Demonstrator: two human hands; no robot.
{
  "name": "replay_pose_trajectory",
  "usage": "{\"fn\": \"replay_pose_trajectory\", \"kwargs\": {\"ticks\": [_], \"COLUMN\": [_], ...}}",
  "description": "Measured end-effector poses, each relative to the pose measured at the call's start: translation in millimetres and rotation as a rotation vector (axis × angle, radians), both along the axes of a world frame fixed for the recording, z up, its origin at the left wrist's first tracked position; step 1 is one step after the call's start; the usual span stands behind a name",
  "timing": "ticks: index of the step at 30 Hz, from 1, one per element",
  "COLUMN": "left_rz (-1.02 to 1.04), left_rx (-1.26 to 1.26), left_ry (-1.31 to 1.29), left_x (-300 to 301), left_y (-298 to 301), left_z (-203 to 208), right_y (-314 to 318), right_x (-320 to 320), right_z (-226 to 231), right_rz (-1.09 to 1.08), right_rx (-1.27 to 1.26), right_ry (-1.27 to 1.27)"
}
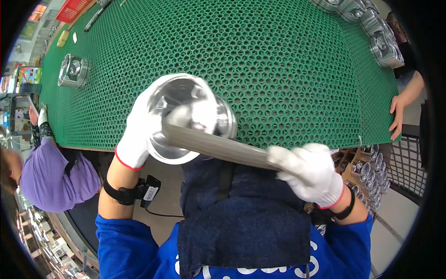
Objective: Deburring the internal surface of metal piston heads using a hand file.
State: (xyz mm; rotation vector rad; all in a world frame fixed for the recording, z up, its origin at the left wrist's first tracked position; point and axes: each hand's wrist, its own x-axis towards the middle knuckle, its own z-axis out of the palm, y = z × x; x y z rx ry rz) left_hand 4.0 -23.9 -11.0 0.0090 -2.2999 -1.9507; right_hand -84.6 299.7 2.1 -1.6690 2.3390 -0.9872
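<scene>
My left hand (pixel 138 123), in a white knit glove, is wrapped round the side of a shiny metal engine piston (pixel 203 109). Its hollow end faces up toward me, above the near edge of the green mat. In my gloved right hand (pixel 307 169) is a long flat grey file (pixel 218 147), smeared by motion. The file's far end reaches into the piston's hollow. Ring grooves (pixel 227 122) show just right of the hollow; whether they belong to this piston or another behind it I cannot tell.
Another piston (pixel 74 70) stands at the left on the green perforated mat (pixel 278 69). Several pistons (pixel 371 28) line the far right edge, near a co-worker's hand (pixel 398 111). More pistons (pixel 369 174) lie below the table. A person in purple (pixel 58 174) works at left. A red basket (pixel 72 10) sits far left.
</scene>
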Motion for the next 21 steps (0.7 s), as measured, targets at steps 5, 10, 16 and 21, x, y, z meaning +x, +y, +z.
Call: {"fn": "replay_pose_trajectory", "kwargs": {"ticks": [5,10,16,21], "left_rz": [0.008,0.009,-0.164,-0.215], "left_rx": [0.299,0.710,-0.283,-0.073], "left_ry": [-0.165,-0.419,-0.072,-0.194], "left_x": [3.3,-9.0,-21.7,-29.5], "left_y": [6.4,12.6,8.3,7.8], "left_z": [3.3,9.3,8.7,13.8], "right_y": [-8.3,-32.2,14.8,-54.4], "right_x": [1.4,-2.1,-14.8,-22.2], "right_z": [-1.6,13.2,21.8,16.1], "right_rz": [-0.082,-0.052,0.115,0.048], "right_rx": [-0.106,-0.009,0.226,0.030], "right_ry": [-0.083,-0.157,0.042,-0.123]}}
